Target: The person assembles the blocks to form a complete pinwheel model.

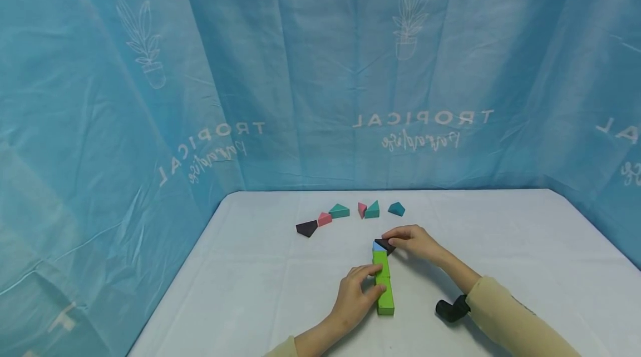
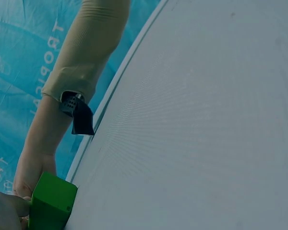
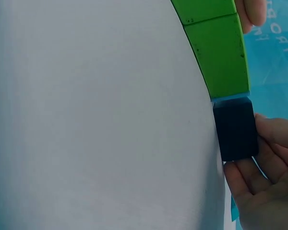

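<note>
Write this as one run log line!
left hand: touches green blocks; right hand: holds black block beside blue block; other blocks: farther back

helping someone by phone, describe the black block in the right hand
On the white table, find the row of green blocks the left hand touches. At its far end is a blue block, with the black block beside it. Unlike the other black block, untouched farther left, this one is pinched by the right hand.
</note>
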Motion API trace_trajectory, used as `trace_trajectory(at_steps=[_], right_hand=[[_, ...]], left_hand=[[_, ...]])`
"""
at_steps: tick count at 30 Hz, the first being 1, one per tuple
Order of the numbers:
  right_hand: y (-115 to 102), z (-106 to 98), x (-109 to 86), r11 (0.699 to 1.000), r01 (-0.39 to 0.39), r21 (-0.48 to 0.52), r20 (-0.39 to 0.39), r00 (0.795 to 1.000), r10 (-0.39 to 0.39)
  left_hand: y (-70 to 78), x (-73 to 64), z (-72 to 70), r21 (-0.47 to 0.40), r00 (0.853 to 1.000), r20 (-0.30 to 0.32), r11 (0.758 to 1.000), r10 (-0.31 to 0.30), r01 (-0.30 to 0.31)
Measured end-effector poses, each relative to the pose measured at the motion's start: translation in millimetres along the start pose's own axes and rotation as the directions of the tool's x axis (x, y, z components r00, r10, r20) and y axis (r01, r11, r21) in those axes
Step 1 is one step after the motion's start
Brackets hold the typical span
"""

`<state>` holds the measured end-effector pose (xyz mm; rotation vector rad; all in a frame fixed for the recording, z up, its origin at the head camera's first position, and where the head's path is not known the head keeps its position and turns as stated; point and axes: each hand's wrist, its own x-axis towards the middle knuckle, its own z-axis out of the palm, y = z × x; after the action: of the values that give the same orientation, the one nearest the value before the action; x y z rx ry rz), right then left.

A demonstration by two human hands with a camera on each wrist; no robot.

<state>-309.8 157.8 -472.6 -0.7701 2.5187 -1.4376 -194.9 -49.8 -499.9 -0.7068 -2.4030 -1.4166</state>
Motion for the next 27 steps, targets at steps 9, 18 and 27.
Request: trace_trajectory(at_steps=[9, 18, 27], right_hand=[[1, 0, -1.3, 0.999, 0.014, 0.029, 0.024, 1.000, -0.014], [3, 1, -0.2, 0.999, 0.017, 0.037, 0.045, 0.999, -0.019], [-2, -10, 7.2, 0.996, -0.045, 0.074, -0.077, 0.996, 0.050]], left_hand=[[0.7, 0.9, 0.1, -0.011, 1.000, 0.007, 1.000, -0.009, 0.009], [0.3, 0.5, -0.2, -0.005, 1.000, 0.001, 1.000, 0.001, -0.001], [1.6, 0.6, -0.5, 0.006, 1.000, -0.008, 1.000, 0.018, -0.018]])
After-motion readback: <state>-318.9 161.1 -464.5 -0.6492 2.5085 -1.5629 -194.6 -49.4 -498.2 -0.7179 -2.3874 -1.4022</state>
